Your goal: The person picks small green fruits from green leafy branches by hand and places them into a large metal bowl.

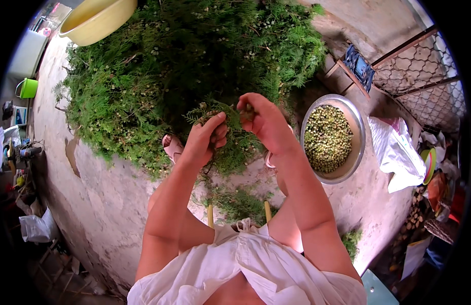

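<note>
Loose greenery [240, 206] lies on the concrete floor [113, 195] between the legs; a foot set down there could slip, since the litter appears unattached. The left hand [204, 141] has its fingers closed around a conifer sprig [202, 116], whose leafy tip projects above the thumb; a loose hold could let the sprig twist or drop under a pull. The right hand [266, 124] is just beside the sprig, fingers curled, thumb near the index finger; whether anything is pinched there cannot be told; pulling too hard could tear foliage away. The metal basin [357, 151], holding small round green cones [327, 137], rests right of the right forearm; a swinging elbow could knock it and spill cones. The conifer branch pile [108, 101] spreads beyond the hands; small pieces dropped there could be lost among the foliage.
</note>
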Demonstrator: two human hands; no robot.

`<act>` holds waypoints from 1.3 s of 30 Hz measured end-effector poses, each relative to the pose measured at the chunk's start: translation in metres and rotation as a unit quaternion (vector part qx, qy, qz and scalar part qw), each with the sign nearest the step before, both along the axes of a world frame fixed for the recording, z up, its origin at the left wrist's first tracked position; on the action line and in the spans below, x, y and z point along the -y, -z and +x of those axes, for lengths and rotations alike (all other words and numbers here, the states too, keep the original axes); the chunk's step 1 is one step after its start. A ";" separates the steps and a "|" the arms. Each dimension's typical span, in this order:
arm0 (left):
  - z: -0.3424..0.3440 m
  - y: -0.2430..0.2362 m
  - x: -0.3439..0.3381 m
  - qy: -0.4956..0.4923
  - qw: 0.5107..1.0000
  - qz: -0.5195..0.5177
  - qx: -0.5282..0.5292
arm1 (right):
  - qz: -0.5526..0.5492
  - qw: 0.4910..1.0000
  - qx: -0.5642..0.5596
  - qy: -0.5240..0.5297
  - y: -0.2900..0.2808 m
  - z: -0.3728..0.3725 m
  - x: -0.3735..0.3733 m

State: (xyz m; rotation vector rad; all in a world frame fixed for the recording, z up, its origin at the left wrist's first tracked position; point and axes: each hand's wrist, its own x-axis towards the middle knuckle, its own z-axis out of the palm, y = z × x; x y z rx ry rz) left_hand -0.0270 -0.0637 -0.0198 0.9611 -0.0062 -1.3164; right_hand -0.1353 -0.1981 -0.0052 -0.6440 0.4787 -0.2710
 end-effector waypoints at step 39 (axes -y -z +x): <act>-0.007 -0.002 -0.004 0.054 0.847 0.129 0.513 | 0.142 0.980 0.001 0.142 -0.015 0.002 0.019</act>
